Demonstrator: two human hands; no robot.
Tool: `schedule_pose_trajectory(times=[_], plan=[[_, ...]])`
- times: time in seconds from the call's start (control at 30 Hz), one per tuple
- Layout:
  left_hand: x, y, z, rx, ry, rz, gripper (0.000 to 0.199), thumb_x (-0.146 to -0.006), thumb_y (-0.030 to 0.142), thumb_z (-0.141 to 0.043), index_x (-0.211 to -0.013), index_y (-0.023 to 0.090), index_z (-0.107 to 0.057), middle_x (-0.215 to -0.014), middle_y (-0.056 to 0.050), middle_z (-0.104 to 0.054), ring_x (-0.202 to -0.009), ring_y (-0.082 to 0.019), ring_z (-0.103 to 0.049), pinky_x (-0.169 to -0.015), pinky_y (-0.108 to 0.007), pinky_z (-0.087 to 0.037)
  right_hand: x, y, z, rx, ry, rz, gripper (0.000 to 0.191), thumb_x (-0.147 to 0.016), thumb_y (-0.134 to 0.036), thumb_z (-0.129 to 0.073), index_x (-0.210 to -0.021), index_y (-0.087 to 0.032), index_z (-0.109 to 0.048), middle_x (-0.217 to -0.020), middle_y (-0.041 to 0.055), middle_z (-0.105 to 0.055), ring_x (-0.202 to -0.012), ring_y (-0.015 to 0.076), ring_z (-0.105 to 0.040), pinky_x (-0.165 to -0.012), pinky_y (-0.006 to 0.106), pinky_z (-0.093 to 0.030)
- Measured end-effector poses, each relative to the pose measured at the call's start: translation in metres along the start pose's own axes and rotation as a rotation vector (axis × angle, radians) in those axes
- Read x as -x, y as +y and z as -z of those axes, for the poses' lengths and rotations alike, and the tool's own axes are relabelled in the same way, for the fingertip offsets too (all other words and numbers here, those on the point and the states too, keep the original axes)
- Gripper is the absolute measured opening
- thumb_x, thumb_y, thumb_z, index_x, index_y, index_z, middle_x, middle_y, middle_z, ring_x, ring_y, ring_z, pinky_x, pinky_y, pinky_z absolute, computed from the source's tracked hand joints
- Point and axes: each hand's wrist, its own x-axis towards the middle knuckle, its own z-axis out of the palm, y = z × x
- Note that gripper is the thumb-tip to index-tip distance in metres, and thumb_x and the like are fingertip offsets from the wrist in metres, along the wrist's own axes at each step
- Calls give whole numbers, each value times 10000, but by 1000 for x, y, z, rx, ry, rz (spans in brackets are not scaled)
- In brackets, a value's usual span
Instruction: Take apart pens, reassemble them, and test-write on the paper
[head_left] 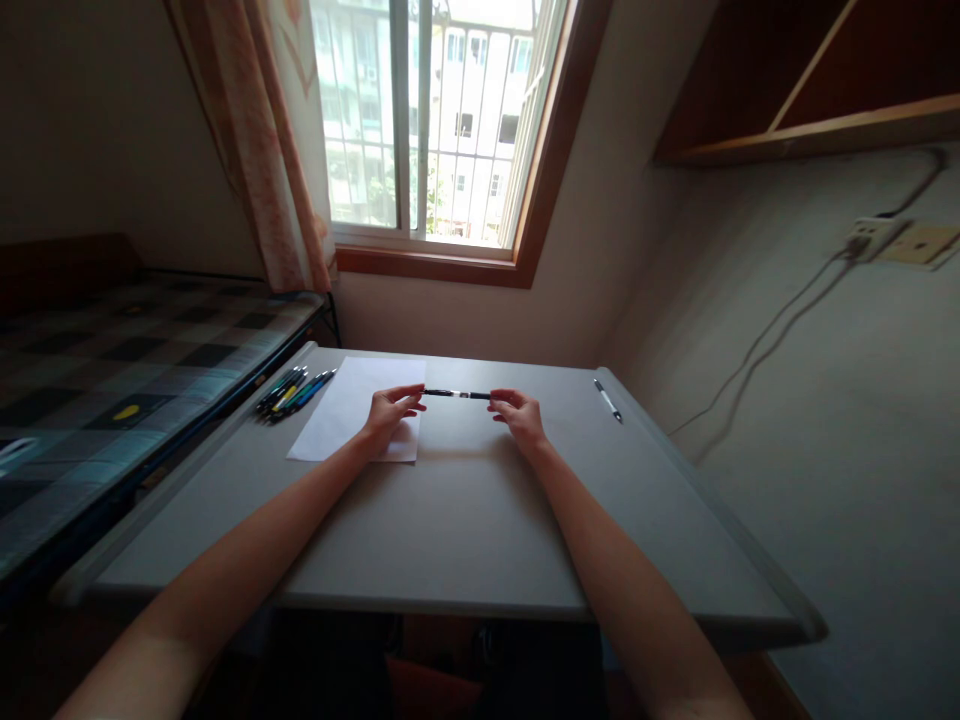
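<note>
A dark pen [455,394] with a pale band near its middle is held level above the desk, one end in each hand. My left hand [390,415] pinches its left end, over the right part of a white sheet of paper [337,420]. At the other end, my right hand [517,412] has its fingertips closed on the pen. Left of the paper lies a bunch of several pens [292,395], black, blue, green and yellow. One more pen [608,400], black and white, rests alone near the right edge.
The grey desk [450,540] has raised side rims. To its left stands a bed with a checked mattress [150,340]. Beyond the desk are a barred window [465,130] and a curtain [255,140]. A cord hangs from the wall socket [870,240] at right.
</note>
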Motion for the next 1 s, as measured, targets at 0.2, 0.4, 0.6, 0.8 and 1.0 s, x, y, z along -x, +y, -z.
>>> schedule_pose_trajectory(times=[0.2,0.4,0.6,0.8,1.0], plan=[[1,1,0,2,-5,2,430,-580,382,-761,-937,151,-700,-918,-105,-682,-686,-170,-649,-617,-267,-455,1,0,0,3,-11,6,298,-548,-295,-688,-801,-143,-647,-719,43,-668,-621,147,-633,-501,224,-469],[1,2,0,-3,0,9,437,-573,385,-762,-934,147,-700,-938,-115,-682,-689,-176,-648,-611,-270,-458,0,2,1,3,-12,0,303,-542,-304,-697,-794,-145,-645,-714,41,-666,-611,145,-630,-496,225,-469],[1,3,0,2,0,6,437,-561,391,-767,-920,151,-704,-936,-113,-682,-670,-169,-645,-602,-268,-455,-1,2,1,14,-16,0,305,-552,-314,-699,-803,-150,-644,-730,44,-670,-616,144,-633,-499,223,-471],[0,2,0,-9,-8,21,444,-575,413,-758,-929,152,-700,-905,-106,-685,-667,-155,-633,-599,-257,-452,0,1,1,24,-19,2,351,-573,-371,-703,-836,-149,-639,-769,59,-680,-600,134,-626,-492,221,-468],[-1,0,1,-25,-30,16,444,-593,432,-743,-933,150,-696,-911,-105,-678,-670,-147,-624,-604,-255,-454,0,2,2,25,-18,-10,395,-571,-430,-709,-840,-150,-632,-760,64,-687,-596,135,-626,-501,228,-472]])
